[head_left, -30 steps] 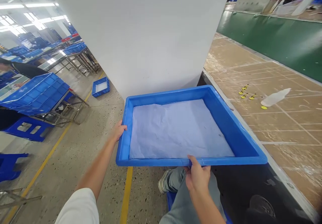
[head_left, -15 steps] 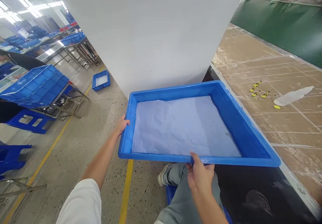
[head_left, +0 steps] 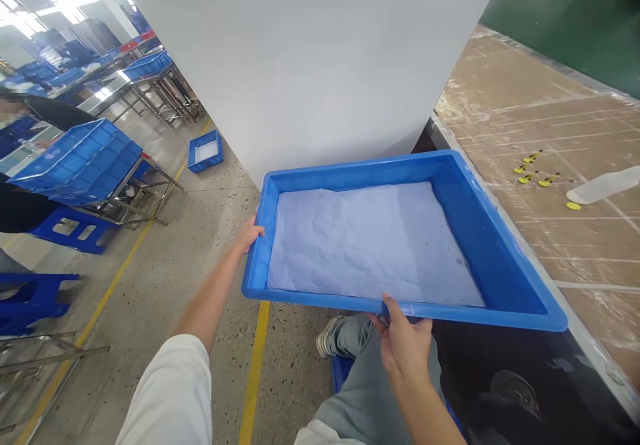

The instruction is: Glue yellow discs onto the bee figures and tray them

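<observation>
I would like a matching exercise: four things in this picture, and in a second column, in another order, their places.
Things:
1. left hand
2. right hand
3. crumpled blue sheet
4. small blue crate

Places:
A. near rim of the blue plastic tray
B. on the floor
C. on the tray's left rim
D. inside the tray

Pairs: 1-C, 2-A, 3-D, 4-B

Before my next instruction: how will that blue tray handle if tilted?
The blue plastic tray looks thin-walled but rigid, so probably light for its size. Held only by the left hand and right hand at two rims, it could tip fairly easily. The creased sheet inside looks floppy and might slide if tilted.
</observation>
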`<action>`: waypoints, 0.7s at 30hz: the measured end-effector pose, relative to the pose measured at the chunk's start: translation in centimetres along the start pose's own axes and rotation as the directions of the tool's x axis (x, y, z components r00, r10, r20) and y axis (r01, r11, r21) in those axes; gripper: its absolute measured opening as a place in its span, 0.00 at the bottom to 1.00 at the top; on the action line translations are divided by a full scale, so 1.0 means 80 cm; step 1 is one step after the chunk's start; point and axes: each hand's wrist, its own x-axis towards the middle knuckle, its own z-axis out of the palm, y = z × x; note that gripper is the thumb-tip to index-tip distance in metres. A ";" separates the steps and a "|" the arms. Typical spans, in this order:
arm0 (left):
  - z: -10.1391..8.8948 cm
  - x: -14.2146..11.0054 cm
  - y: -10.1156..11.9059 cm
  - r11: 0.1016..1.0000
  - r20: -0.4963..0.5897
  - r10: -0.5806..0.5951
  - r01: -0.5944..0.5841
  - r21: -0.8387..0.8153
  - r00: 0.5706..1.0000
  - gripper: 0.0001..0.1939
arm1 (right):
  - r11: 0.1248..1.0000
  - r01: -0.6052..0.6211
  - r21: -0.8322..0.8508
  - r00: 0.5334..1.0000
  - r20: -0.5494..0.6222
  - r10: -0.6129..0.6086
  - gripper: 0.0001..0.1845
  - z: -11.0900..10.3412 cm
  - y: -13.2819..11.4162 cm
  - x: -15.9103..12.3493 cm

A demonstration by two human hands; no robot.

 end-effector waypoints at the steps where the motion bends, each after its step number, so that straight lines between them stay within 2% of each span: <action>1: 0.000 0.000 0.001 1.000 0.014 -0.014 0.014 0.020 1.000 0.18 | 1.000 0.002 -0.010 1.000 0.031 -0.002 0.56 -0.003 -0.001 0.001; 4: 0.000 -0.004 0.008 0.995 0.024 -0.035 0.033 0.095 0.999 0.19 | 0.999 -0.029 -0.042 0.992 0.120 0.034 0.55 -0.021 -0.006 0.003; 7: -0.001 -0.012 0.020 0.980 0.007 -0.001 -0.001 0.200 1.000 0.18 | 0.996 -0.059 -0.062 0.983 0.173 0.069 0.56 -0.049 -0.016 0.002; 11: 0.001 -0.025 0.043 0.904 -0.067 0.156 -0.115 0.413 0.985 0.21 | 0.994 -0.070 -0.078 0.996 0.042 0.074 0.73 -0.093 -0.030 -0.005; 13: 0.015 -0.030 0.060 0.829 -0.080 0.285 -0.204 0.520 0.955 0.25 | 0.990 -0.074 -0.116 0.997 0.014 0.077 0.75 -0.114 -0.031 -0.010; 15: 0.045 -0.032 0.083 0.732 -0.003 0.406 -0.323 0.600 0.914 0.28 | 0.983 -0.062 -0.174 0.996 0.046 0.071 0.72 -0.134 -0.026 -0.014; 17: 0.090 -0.026 0.109 0.626 0.135 0.476 -0.443 0.642 0.869 0.27 | 0.973 -0.043 -0.229 0.995 0.082 0.063 0.69 -0.153 -0.016 -0.017; 19: 0.143 -0.012 0.133 0.536 0.255 0.492 -0.520 0.665 0.832 0.27 | 0.962 -0.012 -0.271 0.995 0.096 0.040 0.66 -0.172 -0.004 -0.019; 21: 0.195 0.009 0.152 0.469 0.335 0.475 -0.556 0.686 0.814 0.29 | 0.952 0.008 -0.305 0.996 0.092 0.021 0.61 -0.191 0.007 -0.020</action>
